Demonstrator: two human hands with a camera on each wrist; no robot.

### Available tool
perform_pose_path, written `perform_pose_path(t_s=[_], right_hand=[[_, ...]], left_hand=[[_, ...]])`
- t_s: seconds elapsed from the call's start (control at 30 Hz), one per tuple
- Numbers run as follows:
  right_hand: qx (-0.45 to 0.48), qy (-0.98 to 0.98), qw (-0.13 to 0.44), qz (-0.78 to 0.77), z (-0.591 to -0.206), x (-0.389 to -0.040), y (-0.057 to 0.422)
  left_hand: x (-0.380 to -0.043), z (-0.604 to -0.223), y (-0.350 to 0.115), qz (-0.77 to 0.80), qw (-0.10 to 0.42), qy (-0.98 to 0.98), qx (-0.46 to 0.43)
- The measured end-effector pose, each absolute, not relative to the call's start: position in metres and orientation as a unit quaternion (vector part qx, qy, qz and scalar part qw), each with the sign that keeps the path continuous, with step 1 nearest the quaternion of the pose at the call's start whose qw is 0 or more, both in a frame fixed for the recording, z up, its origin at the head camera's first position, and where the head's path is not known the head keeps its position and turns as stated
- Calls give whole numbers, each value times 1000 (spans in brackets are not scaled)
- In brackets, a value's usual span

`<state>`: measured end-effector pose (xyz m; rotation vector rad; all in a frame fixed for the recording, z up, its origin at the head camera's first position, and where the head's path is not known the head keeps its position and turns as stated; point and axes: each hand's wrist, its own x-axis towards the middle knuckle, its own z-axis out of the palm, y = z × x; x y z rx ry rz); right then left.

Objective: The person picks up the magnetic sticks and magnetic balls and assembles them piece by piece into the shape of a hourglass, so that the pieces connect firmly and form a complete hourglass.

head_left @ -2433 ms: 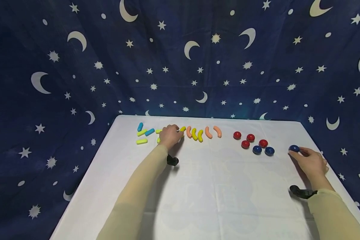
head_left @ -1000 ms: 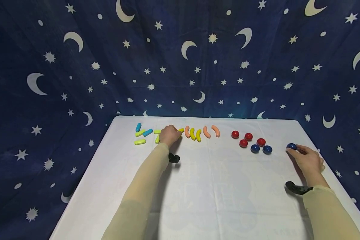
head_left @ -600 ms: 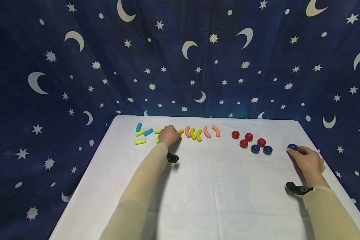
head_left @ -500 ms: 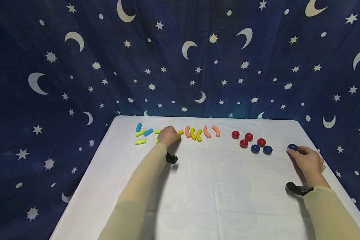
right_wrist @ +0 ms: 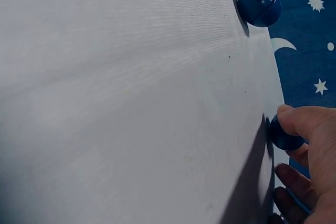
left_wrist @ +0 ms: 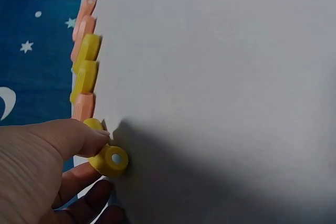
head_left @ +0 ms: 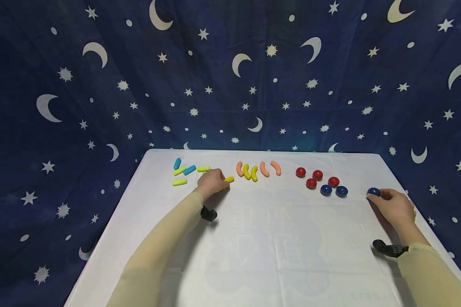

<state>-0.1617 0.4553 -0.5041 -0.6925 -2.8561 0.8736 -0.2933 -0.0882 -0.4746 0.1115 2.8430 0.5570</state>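
My left hand (head_left: pixel 211 182) pinches a yellow toy banana (head_left: pixel 229 179) between thumb and fingers, just above or on the white table. In the left wrist view, the round end of the banana (left_wrist: pixel 112 162) shows a pale dot. To its right lie two more yellow bananas (head_left: pixel 246 172) among several salmon-pink sausage-shaped pieces (head_left: pixel 264 169). At the table's right side my right hand (head_left: pixel 398 207) holds a blue ball (head_left: pixel 374 192) by thumb and fingertips. The right wrist view shows the thumb over this ball (right_wrist: pixel 286 134); its far side is hidden.
Two other blue balls (head_left: pixel 326 190) and several red balls (head_left: pixel 317 175) stand left of my right hand. Lime-green sticks (head_left: pixel 179 182) and blue sticks (head_left: pixel 190 170) lie behind and left of my left hand. Starry dark-blue cloth (head_left: pixel 276 98) rises behind the table.
My left hand has drawn the yellow banana toward me, away from the row, uncovering a lime-green stick. The right hand has shifted slightly nearer, still holding the blue ball.
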Motion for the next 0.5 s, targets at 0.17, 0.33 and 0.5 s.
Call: perform_pose_path(t_s=[0.17,0.33,0.5], right_hand=[[-218,-934,30,280,-503,-157,456],[-216,-931,24,293,-499,-156,453],[-208,-922,30,325,-488,-156,440]], left_hand=[[-285,-475,-93,194,115,973,58],[-278,-476,-95,202,118,970,69],[-273,-479,-96,204,118,969,77]])
